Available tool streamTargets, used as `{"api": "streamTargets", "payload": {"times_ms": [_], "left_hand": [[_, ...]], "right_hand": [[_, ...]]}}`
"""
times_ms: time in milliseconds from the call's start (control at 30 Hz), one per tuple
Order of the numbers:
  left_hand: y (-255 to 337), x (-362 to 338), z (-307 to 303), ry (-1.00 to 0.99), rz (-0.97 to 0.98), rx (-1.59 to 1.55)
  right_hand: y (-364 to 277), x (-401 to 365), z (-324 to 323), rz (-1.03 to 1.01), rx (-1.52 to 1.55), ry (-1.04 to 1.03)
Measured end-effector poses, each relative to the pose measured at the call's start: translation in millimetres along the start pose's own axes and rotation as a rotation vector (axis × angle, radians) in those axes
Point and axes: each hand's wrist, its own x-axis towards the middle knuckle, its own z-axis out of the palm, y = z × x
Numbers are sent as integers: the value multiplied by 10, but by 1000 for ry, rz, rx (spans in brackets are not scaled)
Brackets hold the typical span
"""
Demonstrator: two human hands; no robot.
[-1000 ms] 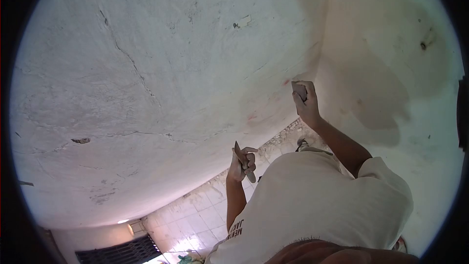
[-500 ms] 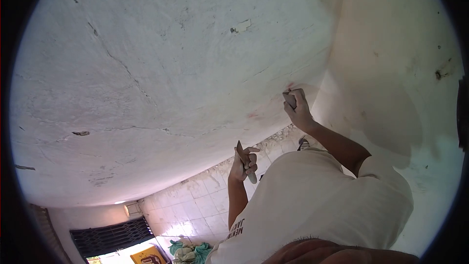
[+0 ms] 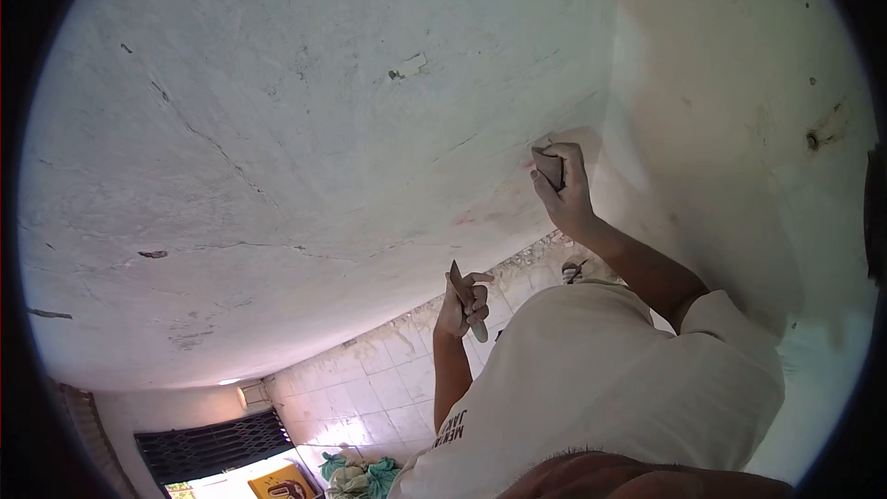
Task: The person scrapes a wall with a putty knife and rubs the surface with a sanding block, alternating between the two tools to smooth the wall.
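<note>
In the head view, your right hand [image 3: 565,192] grasps a small dark flat block [image 3: 549,166] and presses it against the white cracked plaster wall [image 3: 305,148], close to the inner corner. The block's long axis tilts up and left. Your left hand [image 3: 462,307], lower left and well apart, is clenched round a narrow-bladed scraper with a pale handle [image 3: 457,277], blade up. The right hand is nearer the wall.
</note>
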Motion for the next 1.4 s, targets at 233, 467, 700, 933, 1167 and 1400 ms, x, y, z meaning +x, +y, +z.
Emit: {"api": "streamTargets", "payload": {"times_ms": [233,467,700,933,1167,1400], "left_hand": [[-123,-19,80,9,33,-38],[-351,-120,-146,-31,55,-72],[-479,-229,-118,106,204,-309],[-591,-234,-347,88,248,-584],[-526,-209,-426,-91,254,-552],[-388,-233,-440,-271,0,-238]], "right_hand": [[-279,265,-58,-100,-80,70],[-180,80,-102,-68,-10,-50],[-278,-99,-76,-67,37,-203],[-349,-161,-295,129,205,-310],[-201,-315,-431,202,39,-277],[-375,-947,-118,269,79,-566]]}}
